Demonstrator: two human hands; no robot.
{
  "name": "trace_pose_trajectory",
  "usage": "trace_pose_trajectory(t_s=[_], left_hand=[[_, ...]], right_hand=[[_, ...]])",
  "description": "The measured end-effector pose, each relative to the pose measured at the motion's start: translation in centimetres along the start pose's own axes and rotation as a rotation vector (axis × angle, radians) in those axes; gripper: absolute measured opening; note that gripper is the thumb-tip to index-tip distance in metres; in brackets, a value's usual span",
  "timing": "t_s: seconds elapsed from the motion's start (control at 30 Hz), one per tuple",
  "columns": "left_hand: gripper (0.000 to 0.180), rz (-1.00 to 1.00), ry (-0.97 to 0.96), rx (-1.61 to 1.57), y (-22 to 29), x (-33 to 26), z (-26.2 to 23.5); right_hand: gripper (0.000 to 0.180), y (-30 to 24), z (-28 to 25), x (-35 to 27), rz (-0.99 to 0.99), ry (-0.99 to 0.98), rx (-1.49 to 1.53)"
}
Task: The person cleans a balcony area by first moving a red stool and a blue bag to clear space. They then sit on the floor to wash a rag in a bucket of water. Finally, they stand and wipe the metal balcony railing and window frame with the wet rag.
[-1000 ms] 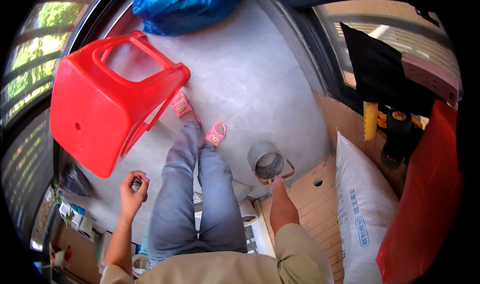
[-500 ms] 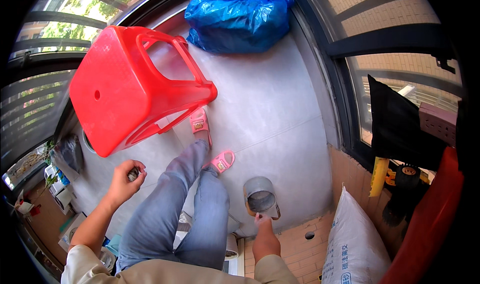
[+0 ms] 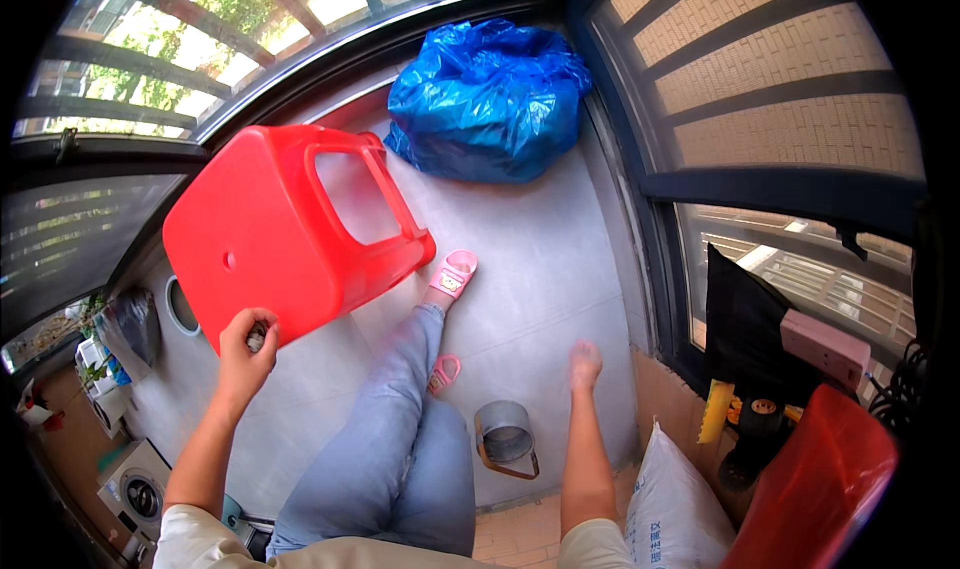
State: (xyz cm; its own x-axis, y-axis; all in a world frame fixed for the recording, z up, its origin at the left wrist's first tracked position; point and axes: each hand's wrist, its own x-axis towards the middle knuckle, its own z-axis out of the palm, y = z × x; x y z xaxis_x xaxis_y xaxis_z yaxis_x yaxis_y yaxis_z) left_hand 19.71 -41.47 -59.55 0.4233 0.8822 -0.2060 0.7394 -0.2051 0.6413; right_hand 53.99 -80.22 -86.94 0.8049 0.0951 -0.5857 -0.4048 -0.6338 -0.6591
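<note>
My left hand (image 3: 248, 349) is closed around a small, mottled grey-white object (image 3: 257, 337), mostly hidden by the fingers. It is held in front of the near edge of a red plastic stool (image 3: 260, 234). My right hand (image 3: 585, 361) reaches out over the floor to the right, its fingers smeared by motion, with nothing visible in it. Nearer to me and left of that forearm, a grey, open-topped cylindrical bucket (image 3: 503, 414) with a brown handle (image 3: 507, 468) rests by my legs, apart from the right hand.
Beyond the stool, a bulging blue plastic bag (image 3: 490, 104) lies against the window wall. At right stand a white sack (image 3: 675, 499), a red plastic object (image 3: 820, 479) and a black sheet (image 3: 745, 319). A washing machine (image 3: 140, 489) is at lower left. My pink slippers (image 3: 455, 272) are on the tiled floor.
My right hand has let go of the bucket's handle and moved up and right. The handle has dropped toward me. One foot has stepped forward. My left hand now overlaps the stool's edge in view.
</note>
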Motion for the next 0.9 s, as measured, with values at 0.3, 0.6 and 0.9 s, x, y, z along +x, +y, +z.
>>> trace_pose_trajectory(t_s=[0.3, 0.6, 0.9], left_hand=[[0.033, -0.555, -0.300, 0.091, -0.6, 6.5, 0.4], [0.033, -0.665, -0.308, 0.072, -0.6, 6.7, 0.5], [0.033, -0.580, -0.269, 0.075, -0.8, 7.1, 0.4]], right_hand=[[0.040, -33.1, 27.6, 11.9, -1.055, -0.108, -0.382], [0.046, -43.6, 44.3, 14.2, -1.372, -0.416, -1.291], [0.014, -40.7, 33.8, 15.2, -1.052, -0.478, -1.023]])
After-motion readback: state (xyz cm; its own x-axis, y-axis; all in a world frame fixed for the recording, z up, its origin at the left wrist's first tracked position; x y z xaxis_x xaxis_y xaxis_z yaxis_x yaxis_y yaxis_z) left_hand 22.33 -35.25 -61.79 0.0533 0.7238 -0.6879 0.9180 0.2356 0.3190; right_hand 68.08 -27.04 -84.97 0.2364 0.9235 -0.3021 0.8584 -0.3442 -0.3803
